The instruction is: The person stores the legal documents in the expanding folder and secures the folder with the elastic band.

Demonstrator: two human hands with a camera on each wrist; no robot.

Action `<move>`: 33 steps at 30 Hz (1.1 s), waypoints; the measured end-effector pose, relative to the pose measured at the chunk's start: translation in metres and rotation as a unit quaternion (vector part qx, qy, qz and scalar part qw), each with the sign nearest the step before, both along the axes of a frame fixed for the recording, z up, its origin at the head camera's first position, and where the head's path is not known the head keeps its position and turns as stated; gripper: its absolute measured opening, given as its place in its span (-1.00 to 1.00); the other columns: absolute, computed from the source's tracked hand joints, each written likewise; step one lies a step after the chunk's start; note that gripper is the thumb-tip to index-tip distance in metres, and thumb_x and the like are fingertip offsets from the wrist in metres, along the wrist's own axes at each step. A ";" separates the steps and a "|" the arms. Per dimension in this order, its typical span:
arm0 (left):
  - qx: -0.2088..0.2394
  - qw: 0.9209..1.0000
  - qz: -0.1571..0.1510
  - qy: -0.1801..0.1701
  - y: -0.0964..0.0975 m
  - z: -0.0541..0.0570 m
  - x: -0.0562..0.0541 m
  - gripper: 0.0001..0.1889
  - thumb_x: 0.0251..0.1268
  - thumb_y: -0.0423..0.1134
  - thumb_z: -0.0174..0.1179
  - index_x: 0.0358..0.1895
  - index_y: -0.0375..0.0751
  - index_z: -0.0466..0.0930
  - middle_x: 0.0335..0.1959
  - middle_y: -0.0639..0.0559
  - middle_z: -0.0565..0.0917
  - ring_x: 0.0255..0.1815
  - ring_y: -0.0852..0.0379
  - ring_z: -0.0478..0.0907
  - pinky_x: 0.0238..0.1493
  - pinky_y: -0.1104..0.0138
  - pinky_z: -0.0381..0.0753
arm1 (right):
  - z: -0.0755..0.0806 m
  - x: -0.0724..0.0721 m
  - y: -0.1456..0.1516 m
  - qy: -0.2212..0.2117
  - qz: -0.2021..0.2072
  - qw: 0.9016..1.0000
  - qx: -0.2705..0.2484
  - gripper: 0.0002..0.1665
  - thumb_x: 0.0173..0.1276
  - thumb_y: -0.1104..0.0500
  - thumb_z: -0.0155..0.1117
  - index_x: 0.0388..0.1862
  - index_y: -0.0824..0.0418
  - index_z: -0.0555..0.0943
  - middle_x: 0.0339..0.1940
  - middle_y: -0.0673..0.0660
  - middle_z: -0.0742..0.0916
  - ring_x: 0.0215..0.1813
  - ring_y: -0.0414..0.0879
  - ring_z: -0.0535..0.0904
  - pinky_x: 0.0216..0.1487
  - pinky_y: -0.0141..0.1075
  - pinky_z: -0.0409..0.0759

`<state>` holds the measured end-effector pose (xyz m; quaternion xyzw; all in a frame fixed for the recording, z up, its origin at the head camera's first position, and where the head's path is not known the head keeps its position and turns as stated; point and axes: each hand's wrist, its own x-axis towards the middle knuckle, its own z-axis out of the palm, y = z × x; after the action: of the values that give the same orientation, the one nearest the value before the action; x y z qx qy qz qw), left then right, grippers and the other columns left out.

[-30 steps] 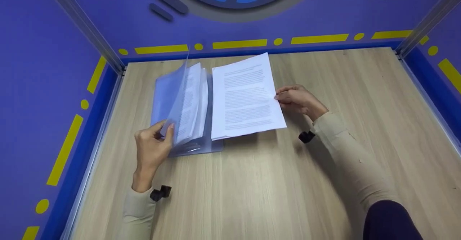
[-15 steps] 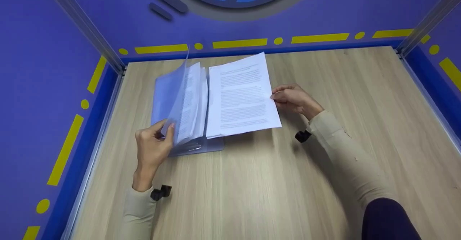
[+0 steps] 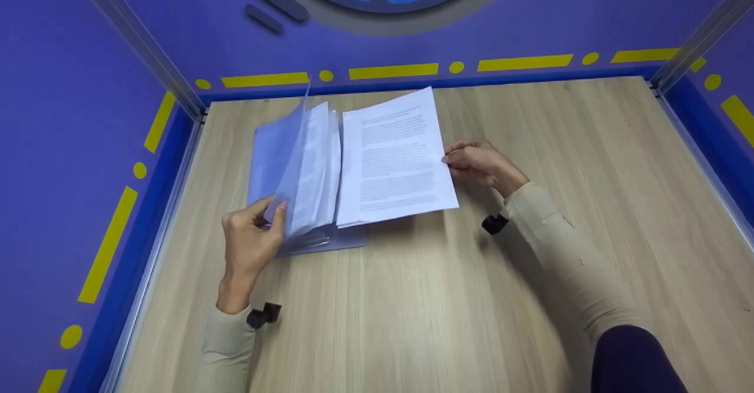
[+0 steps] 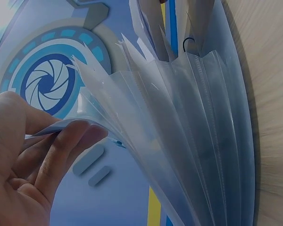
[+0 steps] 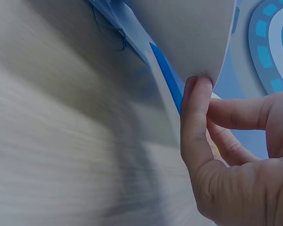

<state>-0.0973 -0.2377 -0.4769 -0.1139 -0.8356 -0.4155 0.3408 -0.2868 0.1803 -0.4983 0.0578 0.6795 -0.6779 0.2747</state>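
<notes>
My left hand (image 3: 250,244) pinches the raised cover of a translucent blue expanding file folder (image 3: 272,151), thumb on the near side. In the left wrist view, the folder's pleated pockets (image 4: 188,127) fan apart, with papers showing in some of them. On the right, a thin stack of printed sheets (image 3: 392,163) is held tilted beside the pockets. My right hand (image 3: 486,164) pinches its right edge between thumb and fingers. From underneath, the right wrist view shows the plain back of the sheets (image 5: 188,37). Whether their left edge sits inside a pocket I cannot tell.
The folder's back panel (image 3: 347,241) lies on the wooden table (image 3: 400,310). Purple-blue walls with yellow marks (image 3: 392,71) enclose the table at the back and both sides. A thin dark cord (image 5: 122,40) shows at the folder in the right wrist view.
My right hand and the printed sheets have shifted slightly left, closer to the folder's pockets, then stayed nearly still. The left hand keeps its hold on the cover.
</notes>
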 end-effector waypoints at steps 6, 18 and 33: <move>-0.003 1.000 -0.001 0.005 0.000 0.000 0.000 -0.86 0.20 -0.55 0.44 -0.19 -0.41 0.86 -0.55 -0.15 0.80 -0.68 0.30 0.47 -0.52 0.64 0.46 | 0.002 0.000 -0.009 -0.004 -0.003 1.000 -0.007 -0.86 0.46 0.37 0.36 -0.05 0.33 0.63 -0.27 0.10 0.80 -0.31 -0.17 0.69 -0.26 -0.34 0.70; -0.013 1.000 0.000 0.002 0.000 0.000 -0.001 -0.87 0.23 -0.54 0.43 -0.17 -0.40 0.87 -0.58 -0.13 0.78 -0.70 0.30 0.49 -0.53 0.64 0.45 | 0.002 -0.001 -0.029 0.002 -0.014 1.000 -0.007 -0.78 0.46 0.36 0.36 0.04 0.35 0.61 -0.19 0.14 0.79 -0.26 -0.14 0.71 -0.25 -0.35 0.72; -0.012 1.000 -0.006 0.008 -0.001 -0.001 -0.001 -0.86 0.21 -0.55 0.44 -0.17 -0.42 0.86 -0.48 -0.19 0.82 -0.68 0.25 0.55 -0.53 0.61 0.51 | -0.001 0.005 -0.047 0.026 0.011 0.999 0.014 -0.82 0.44 0.34 0.38 -0.01 0.32 0.67 -0.29 0.07 0.80 -0.33 -0.16 0.67 -0.16 -0.29 0.75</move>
<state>-0.0986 -0.2388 -0.4779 -0.1263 -0.8369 -0.4067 0.3439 -0.2816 0.1334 -0.4992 0.0364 0.6966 -0.6662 0.2637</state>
